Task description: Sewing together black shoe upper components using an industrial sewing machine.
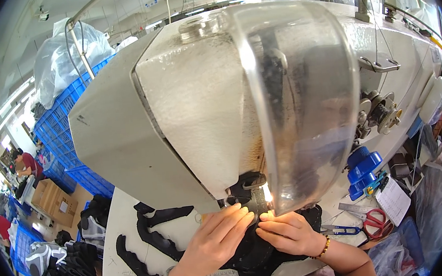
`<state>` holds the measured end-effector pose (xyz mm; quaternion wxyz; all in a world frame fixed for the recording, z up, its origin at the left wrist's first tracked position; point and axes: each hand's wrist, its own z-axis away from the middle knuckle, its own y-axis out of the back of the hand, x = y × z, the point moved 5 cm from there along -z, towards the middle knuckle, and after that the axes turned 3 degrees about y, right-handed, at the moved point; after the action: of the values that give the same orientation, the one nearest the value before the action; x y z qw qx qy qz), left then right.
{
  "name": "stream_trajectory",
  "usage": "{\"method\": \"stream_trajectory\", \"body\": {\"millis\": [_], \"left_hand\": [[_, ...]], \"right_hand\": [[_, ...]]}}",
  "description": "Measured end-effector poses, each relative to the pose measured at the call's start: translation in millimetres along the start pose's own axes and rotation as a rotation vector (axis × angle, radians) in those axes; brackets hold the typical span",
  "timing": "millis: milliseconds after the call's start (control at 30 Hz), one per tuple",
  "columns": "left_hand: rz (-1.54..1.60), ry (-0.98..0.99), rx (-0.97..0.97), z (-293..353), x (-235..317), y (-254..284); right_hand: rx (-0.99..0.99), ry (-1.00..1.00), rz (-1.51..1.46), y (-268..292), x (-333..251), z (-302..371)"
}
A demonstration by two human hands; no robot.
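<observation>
A black shoe upper piece (253, 261) lies under the head of a large pale sewing machine (195, 97). My left hand (218, 240), wearing a silver bangle, has its fingers together on the piece's left side by the lit stitching area. Close by on the right, my right hand (291, 233), with a beaded bracelet, pinches the piece's edge. Both hands touch the black material. Under the machine head, the needle point is mostly hidden. Curved black strips (159, 239) lie loose on the white table (133, 222) to the left.
Red-handled scissors (376, 223), blue thread snips (341, 230), a paper pad (393, 200) and a blue plastic holder (363, 171) sit at right. A clear guard (309, 102) bulges above my right hand. Blue crates (63, 119) and piled shoe parts (73, 266) stand left; people work beyond.
</observation>
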<state>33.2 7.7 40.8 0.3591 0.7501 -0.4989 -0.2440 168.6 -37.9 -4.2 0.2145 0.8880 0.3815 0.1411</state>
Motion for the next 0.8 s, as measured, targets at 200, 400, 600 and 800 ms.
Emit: {"method": "stream_trajectory", "body": {"millis": [200,400,600,800], "left_hand": [[-0.051,-0.053,0.022,0.0,1.9,2.8],[-0.071,-0.073,0.037,3.4,-0.1,2.9],[-0.105,-0.088,0.059,2.3,-3.9,-0.1],[-0.123,-0.065,0.067,4.8,-3.4,-2.0]], "right_hand": [[-0.022,0.019,0.039,1.9,-4.1,0.4],[-0.006,0.007,0.055,0.2,-5.8,-1.4],[0.021,-0.006,0.051,-4.8,-1.1,2.3],[-0.081,-0.072,0.042,-4.6,-2.3,4.3]]}}
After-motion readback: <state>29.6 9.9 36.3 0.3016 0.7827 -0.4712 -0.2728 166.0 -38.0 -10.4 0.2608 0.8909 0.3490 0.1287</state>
